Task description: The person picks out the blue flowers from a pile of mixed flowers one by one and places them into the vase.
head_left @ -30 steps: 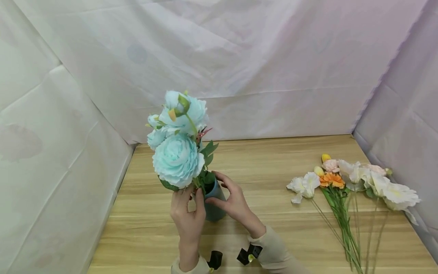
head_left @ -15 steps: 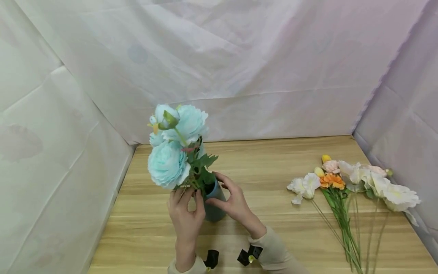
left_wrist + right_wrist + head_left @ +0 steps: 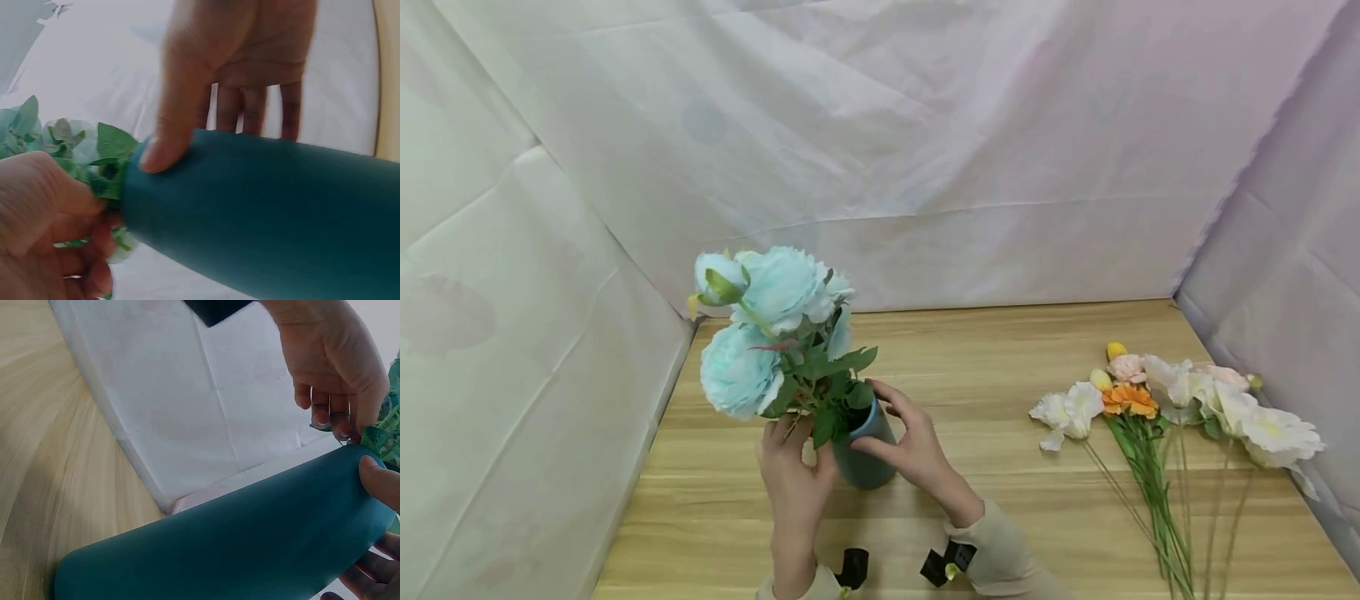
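Observation:
Light-blue artificial peonies [image 3: 741, 371] stand in a teal vase [image 3: 865, 462] and lean to the left over its rim. My left hand [image 3: 795, 475] pinches their stems and leaves just at the vase mouth, thumb against fingers. Around the upper part of the vase, my right hand [image 3: 917, 446] holds it with the thumb on the near side and fingers behind. In the left wrist view the green leaves [image 3: 115, 142] poke out at the rim of the vase [image 3: 250, 212]. The lower stems are hidden inside the vase.
At the right of the wooden table [image 3: 985, 367] lie several loose flowers: white ones [image 3: 1067, 410], an orange one [image 3: 1130, 400], yellow buds and pink blooms, stems pointing toward me. White cloth walls [image 3: 925, 150] surround the table's back and sides.
The peonies have tipped lower and to the left, with the bud swinging furthest left. My left hand has shifted slightly left with them; my right hand and the vase have hardly moved.

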{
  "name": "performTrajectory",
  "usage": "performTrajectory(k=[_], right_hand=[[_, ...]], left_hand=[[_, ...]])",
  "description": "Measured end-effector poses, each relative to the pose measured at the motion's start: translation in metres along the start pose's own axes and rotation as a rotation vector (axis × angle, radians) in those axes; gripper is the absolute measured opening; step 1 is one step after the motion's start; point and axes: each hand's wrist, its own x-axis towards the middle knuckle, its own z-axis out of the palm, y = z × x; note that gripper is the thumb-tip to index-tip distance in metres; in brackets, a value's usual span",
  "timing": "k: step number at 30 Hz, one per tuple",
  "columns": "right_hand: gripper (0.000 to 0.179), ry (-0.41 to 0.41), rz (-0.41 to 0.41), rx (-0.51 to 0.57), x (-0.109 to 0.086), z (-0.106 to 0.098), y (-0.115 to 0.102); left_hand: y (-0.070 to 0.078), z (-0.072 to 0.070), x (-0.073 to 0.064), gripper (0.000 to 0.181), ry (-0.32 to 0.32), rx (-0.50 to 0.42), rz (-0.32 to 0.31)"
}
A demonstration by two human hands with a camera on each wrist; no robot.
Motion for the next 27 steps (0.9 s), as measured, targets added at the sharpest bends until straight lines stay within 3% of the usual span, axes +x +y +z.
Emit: performTrajectory(k=[3, 6, 12, 15, 21, 27], right_hand=[[0.065, 0.001, 0.000, -0.003, 0.000, 0.000, -0.001], [0.066, -0.007, 0.006, -0.007, 0.000, 0.000, -0.002], [0.067, -0.006, 0.006, -0.013, 0.001, 0.001, -0.003], [0.068, 0.000, -0.006, -0.022, 0.001, 0.002, 0.002], [0.072, 0.003, -0.017, -0.003, -0.003, 0.006, 0.029], [0.071, -0.010, -0.009, 0.000, -0.004, 0.006, 0.036]], left_hand=[[-0.001, -0.002, 0.002, 0.013, -0.025, 0.001, 0.006], [-0.001, -0.005, 0.002, 0.016, -0.035, -0.056, -0.003], [-0.003, -0.008, 0.001, 0.014, -0.008, -0.173, -0.043], [-0.001, -0.009, 0.002, 0.015, 0.037, -0.244, -0.062], [0.009, -0.004, 0.006, 0.015, 0.200, -0.347, -0.135], [0.010, 0.001, 0.005, 0.016, 0.287, -0.321, -0.090]])
